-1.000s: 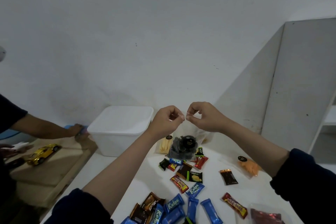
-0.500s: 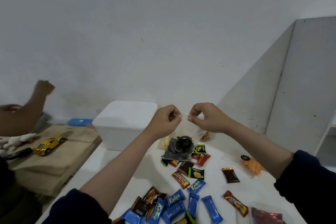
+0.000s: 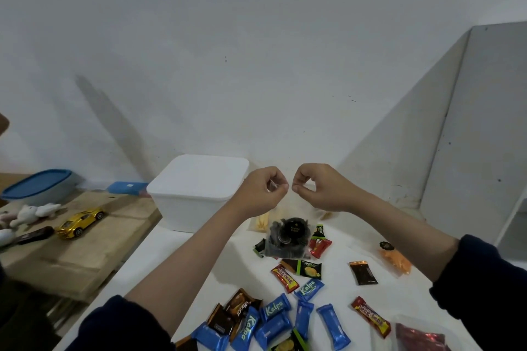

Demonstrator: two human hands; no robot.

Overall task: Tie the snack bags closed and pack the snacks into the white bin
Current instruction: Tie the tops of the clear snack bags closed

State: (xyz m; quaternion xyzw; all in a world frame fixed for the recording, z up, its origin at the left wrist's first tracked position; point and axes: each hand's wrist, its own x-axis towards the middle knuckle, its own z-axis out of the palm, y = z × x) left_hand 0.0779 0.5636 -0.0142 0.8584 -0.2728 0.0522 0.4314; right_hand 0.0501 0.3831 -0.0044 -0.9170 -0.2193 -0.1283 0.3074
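Your left hand [image 3: 261,191] and right hand [image 3: 319,186] are raised close together above the counter [image 3: 336,291], each grip pinched shut on the clear top of a snack bag [image 3: 286,239]. The bag hangs between and below your hands, filled with dark round pieces and carrying a black round label whose writing is too small to read. The white bin [image 3: 194,194] stands on the counter just left of your left hand, with its lid on.

Loose snacks lie spread on the counter below the bag. Blue wrappers read "Kalpa" [image 3: 309,289], red ones read "beng-beng" [image 3: 370,316], and a brown wrapper [image 3: 242,306] and a green-and-black packet [image 3: 309,269] both show "Nextar". A plain brown sachet [image 3: 363,273] lies to the right, and beyond it a clear bag of orange snacks [image 3: 395,259] with a small black label.
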